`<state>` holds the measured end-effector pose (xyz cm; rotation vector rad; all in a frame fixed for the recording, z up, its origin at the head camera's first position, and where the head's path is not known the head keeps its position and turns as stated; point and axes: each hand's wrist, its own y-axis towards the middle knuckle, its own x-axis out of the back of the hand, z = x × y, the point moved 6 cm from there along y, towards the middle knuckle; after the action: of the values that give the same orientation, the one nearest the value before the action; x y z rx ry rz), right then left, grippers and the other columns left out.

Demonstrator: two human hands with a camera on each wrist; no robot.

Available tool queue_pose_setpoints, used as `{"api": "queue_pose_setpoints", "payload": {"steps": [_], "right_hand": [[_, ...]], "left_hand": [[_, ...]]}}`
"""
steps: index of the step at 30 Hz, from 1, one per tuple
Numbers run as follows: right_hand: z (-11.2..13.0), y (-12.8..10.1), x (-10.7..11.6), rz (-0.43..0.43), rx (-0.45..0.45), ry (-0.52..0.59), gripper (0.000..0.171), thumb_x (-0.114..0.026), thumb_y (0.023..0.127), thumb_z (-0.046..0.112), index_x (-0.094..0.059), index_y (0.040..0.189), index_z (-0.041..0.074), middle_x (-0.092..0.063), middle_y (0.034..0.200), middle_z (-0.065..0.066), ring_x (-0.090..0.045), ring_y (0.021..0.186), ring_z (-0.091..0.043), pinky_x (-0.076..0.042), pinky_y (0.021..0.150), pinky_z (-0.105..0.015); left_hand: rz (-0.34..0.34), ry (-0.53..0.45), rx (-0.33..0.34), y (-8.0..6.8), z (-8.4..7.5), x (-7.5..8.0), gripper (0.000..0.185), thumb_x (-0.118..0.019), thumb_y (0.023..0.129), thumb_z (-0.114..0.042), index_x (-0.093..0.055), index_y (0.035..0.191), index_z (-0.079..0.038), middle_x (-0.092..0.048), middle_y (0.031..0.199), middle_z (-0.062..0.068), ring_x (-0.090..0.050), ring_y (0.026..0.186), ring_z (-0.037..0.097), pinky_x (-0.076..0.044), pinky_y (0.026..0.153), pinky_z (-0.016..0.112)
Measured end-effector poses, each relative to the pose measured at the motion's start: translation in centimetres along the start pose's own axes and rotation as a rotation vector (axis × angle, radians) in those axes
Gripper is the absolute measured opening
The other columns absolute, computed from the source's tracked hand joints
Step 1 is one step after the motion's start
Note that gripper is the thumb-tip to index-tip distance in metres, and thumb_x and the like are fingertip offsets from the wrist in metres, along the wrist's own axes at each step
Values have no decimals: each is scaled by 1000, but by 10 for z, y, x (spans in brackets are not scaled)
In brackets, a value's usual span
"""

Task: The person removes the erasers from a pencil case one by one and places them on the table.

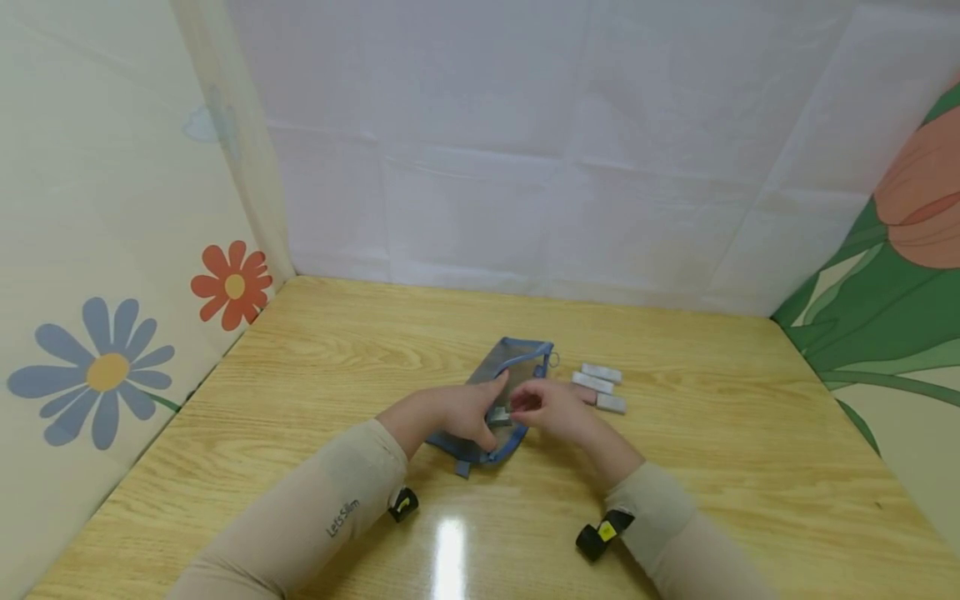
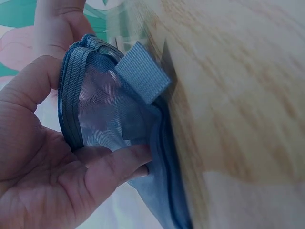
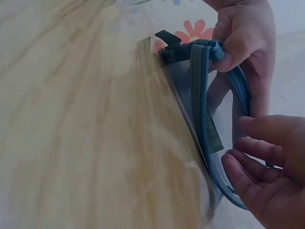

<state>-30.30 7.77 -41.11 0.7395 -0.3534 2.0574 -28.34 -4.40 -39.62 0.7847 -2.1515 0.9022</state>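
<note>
Now mesh pouch edge between left hand fingers.

Sleeves: two, beige, close-fitting, cuffs ending at the wrists. Left sleeve bears small dark lettering near the cuff. Wrist devices: one black unit with yellow marking under each cuff, at 6 o'clock of each bare hand.

A mesh zipper pouch lies on the counter near its middle, one end toward the back edge. Three small flat bars lie just right of it, stacked front to back. The left hand and right hand meet over the pouch's near end.
</note>
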Motion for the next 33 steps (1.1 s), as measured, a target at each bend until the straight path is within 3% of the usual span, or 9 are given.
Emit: {"api": "queue_pose_setpoints", "payload": {"steps": [14, 24, 33], "right_hand": [[-1, 11, -13, 1, 16, -22, 21, -70, 78, 8, -65, 95, -2, -66, 89, -9, -61, 80, -15, -50, 69, -24], [-8, 16, -17, -13, -41, -117, 19, -72, 75, 9, -67, 92, 4, -65, 82, -2, -58, 75, -11, -48, 67, -24], [-7, 16, -17, -27, -33, -168, 14, -74, 74, 10, -66, 86, 8, -62, 80, 0, -56, 75, -10, -47, 67, -26]], "left_hand": [[5, -9, -1, -1, 1, 0, 108, -72, 75, -21, 7, 146, -5, -11, 151, 15, -19, 135, 21, -22, 108, 34], [9, -15, -1, 1, 2, -1, 107, -72, 75, -21, 7, 146, -5, -11, 151, 14, -19, 135, 20, -22, 108, 34], [14, -20, 0, 2, 4, -2, 107, -71, 75, -21, 8, 146, -6, -12, 151, 13, -21, 135, 18, -24, 107, 33]]}}
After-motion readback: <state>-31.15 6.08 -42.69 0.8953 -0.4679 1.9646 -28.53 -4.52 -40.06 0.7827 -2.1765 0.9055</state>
